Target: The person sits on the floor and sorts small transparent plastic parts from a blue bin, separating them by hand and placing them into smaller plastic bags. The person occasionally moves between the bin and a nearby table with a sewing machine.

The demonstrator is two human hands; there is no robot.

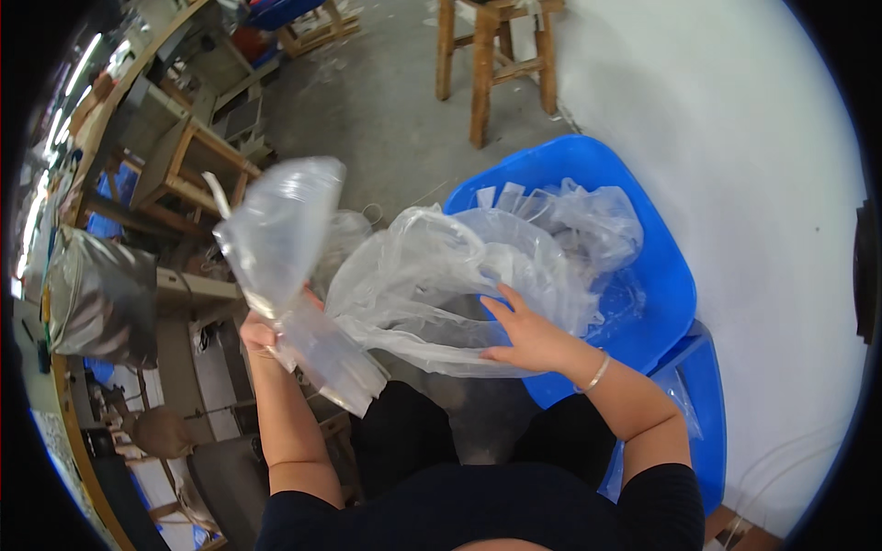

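Note:
My left hand is closed around clear plastic bags, a flat stack hanging below the grip and a puffed, slightly blurred part standing above it. To the right, a large thin clear plastic bag spreads with its mouth gaping. At that mouth is my right hand, thumb and fingers apart, touching the film at its edge. The large bag lies partly over a blue plastic tub, in which more crumpled clear plastic sits.
A second blue tub stands by the first, against the white wall. Ahead is a wooden stool. Along the left run a workbench, wooden frames and a grey plastic-covered bundle. My knees are below the large bag.

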